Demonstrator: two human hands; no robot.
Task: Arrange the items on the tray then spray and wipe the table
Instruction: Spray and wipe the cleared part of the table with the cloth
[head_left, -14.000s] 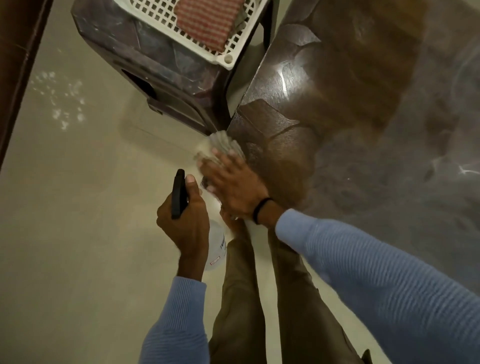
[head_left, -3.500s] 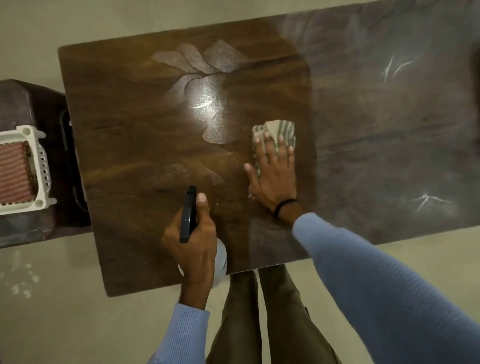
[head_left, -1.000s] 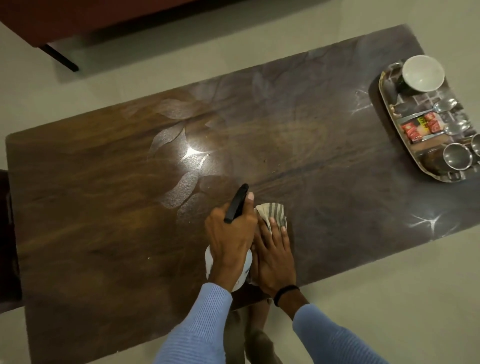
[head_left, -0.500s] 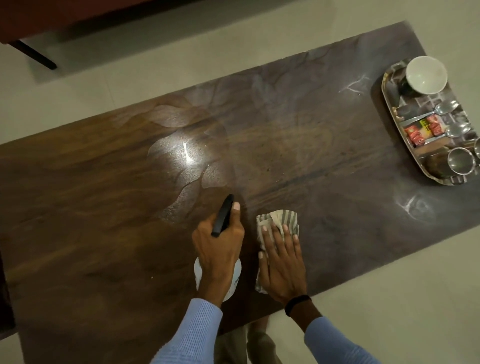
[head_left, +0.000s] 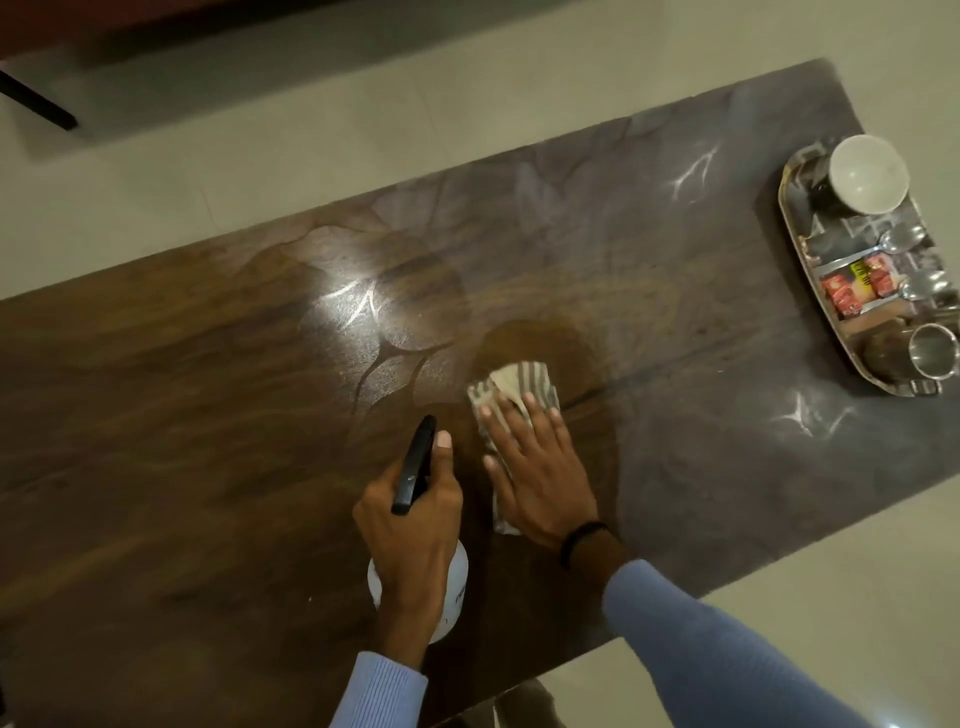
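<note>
My right hand (head_left: 540, 467) lies flat, fingers spread, pressing a striped cloth (head_left: 514, 384) onto the dark wooden table (head_left: 182, 441) near its middle. Just left of it, my left hand (head_left: 410, 525) grips a white spray bottle (head_left: 452, 582) with a black trigger head (head_left: 413, 465), held above the tabletop. A steel tray (head_left: 795, 260) sits at the table's far right end. It holds a white bowl (head_left: 865, 174), red packets (head_left: 857, 286), spoons (head_left: 909, 239) and a steel cup (head_left: 932, 356).
Pale tiled floor (head_left: 311, 130) surrounds the table. A dark furniture leg (head_left: 36, 106) stands at the upper left. Bright light glare marks the tabletop at the centre-left and near the tray.
My right hand has pushed the cloth forward and to the right, away from the bottle. The left hand with the bottle has stayed beside it. The view has shifted slightly.
</note>
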